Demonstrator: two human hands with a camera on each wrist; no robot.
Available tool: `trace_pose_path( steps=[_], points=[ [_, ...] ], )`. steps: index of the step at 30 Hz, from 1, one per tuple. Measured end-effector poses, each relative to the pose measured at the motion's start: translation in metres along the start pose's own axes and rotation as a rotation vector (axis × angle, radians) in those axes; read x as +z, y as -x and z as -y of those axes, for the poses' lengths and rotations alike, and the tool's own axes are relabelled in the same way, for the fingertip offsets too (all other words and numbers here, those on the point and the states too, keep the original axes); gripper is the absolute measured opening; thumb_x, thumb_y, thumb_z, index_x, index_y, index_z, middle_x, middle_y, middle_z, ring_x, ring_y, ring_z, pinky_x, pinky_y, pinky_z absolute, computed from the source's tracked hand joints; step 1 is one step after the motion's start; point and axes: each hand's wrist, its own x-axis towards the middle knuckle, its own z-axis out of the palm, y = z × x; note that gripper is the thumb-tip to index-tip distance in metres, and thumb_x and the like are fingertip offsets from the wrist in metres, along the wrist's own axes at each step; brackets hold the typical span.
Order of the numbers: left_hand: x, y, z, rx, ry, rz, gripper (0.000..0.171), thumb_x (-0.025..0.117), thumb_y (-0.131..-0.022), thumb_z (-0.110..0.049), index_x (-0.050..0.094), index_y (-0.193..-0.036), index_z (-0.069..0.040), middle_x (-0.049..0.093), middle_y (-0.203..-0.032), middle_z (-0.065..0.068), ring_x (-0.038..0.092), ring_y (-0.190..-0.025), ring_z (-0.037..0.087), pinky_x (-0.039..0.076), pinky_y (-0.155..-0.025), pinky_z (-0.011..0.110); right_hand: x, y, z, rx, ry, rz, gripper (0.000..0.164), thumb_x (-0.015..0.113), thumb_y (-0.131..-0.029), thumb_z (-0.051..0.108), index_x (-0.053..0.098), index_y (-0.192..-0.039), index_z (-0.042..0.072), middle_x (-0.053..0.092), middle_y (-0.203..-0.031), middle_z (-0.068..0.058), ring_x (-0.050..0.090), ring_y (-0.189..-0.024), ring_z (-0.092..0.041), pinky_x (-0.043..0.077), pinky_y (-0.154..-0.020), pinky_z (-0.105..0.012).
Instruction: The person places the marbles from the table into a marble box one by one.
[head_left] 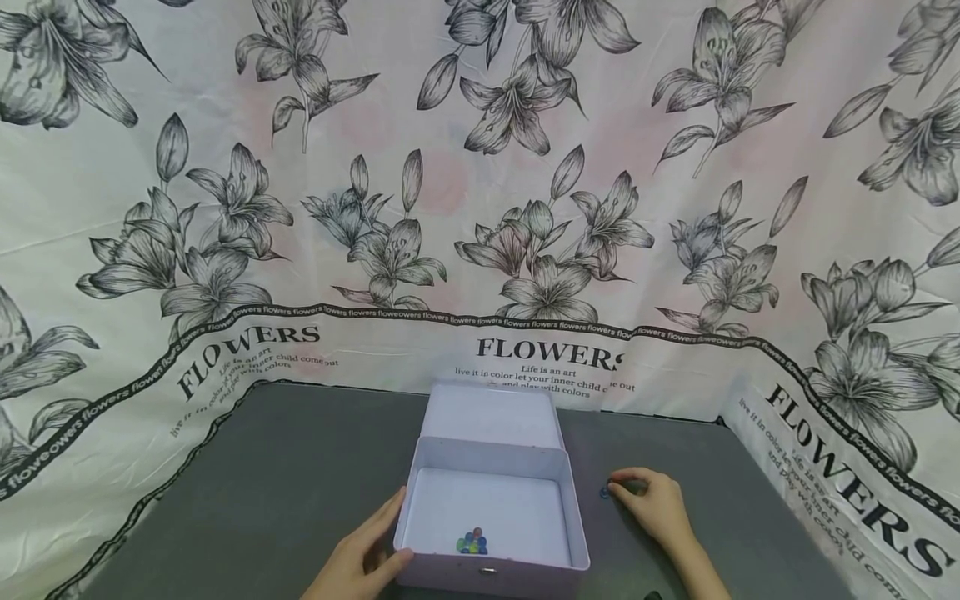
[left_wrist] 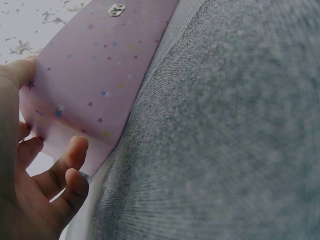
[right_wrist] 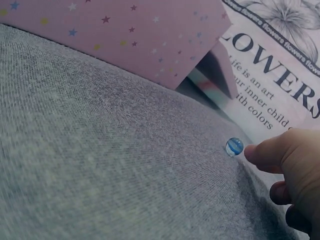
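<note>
An open-lidded box (head_left: 487,508), white inside, stands before me; its pink outer wall (left_wrist: 95,75) carries small stars. Several coloured glass marbles (head_left: 472,543) cluster inside by the front wall. My left hand (head_left: 362,552) holds the front left corner, thumb on the front and fingers along the left side. To the right of the box, my right hand (head_left: 660,506) reaches with bent thumb and forefinger to a blue marble (right_wrist: 234,146) on the cloth. In the right wrist view the marble sits just off the fingertip, not visibly pinched.
The box's lid (head_left: 491,412) lies tipped back behind it. Grey cloth (head_left: 300,467) covers the table. A flower-printed curtain (head_left: 480,208) hangs around the back and sides. A small dark object (head_left: 652,596) shows at the bottom edge of the head view.
</note>
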Motion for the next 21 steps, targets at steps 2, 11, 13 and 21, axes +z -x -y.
trace_pose_path(
  steps=[2, 11, 13, 21],
  points=[
    [0.000, 0.000, 0.000, 0.005, 0.000, -0.002, 0.076, 0.074, -0.101, -0.033, 0.039, -0.164, -0.009, 0.040, -0.166, 0.024, 0.041, -0.060, -0.001, 0.042, -0.054, 0.020, -0.001, -0.001, 0.002, 0.002, -0.005, -0.007, 0.014, 0.089, -0.085, 0.012, 0.083, -0.097, 0.010, 0.082, -0.094, -0.008, 0.035, -0.042, -0.001, 0.034, -0.046, -0.024],
    [0.001, 0.001, 0.001, 0.000, 0.009, 0.002, 0.076, 0.073, -0.102, -0.031, 0.037, -0.164, -0.006, 0.038, -0.166, 0.025, 0.041, -0.058, -0.002, 0.043, -0.054, 0.020, -0.008, -0.005, 0.016, -0.035, -0.015, -0.066, 0.012, 0.088, -0.085, 0.008, 0.083, -0.095, 0.012, 0.081, -0.091, -0.005, 0.041, -0.040, 0.005, 0.036, -0.043, -0.021],
    [0.001, 0.001, 0.002, -0.004, 0.012, 0.007, 0.076, 0.073, -0.102, -0.030, 0.036, -0.164, -0.005, 0.038, -0.166, 0.026, 0.041, -0.058, -0.002, 0.044, -0.054, 0.020, -0.011, -0.005, 0.023, -0.051, -0.020, -0.082, 0.012, 0.088, -0.086, 0.008, 0.083, -0.096, 0.012, 0.081, -0.091, -0.004, 0.039, -0.040, 0.006, 0.034, -0.042, -0.020],
    [0.001, 0.000, 0.000, -0.007, 0.030, 0.008, 0.075, 0.072, -0.103, -0.030, 0.037, -0.164, -0.004, 0.037, -0.165, 0.028, 0.044, -0.058, -0.001, 0.046, -0.055, 0.021, -0.030, -0.009, 0.061, -0.199, -0.020, -0.175, 0.015, 0.090, -0.085, 0.009, 0.083, -0.098, 0.015, 0.079, -0.088, 0.002, 0.027, -0.041, 0.008, 0.029, -0.040, -0.021]
  ],
)
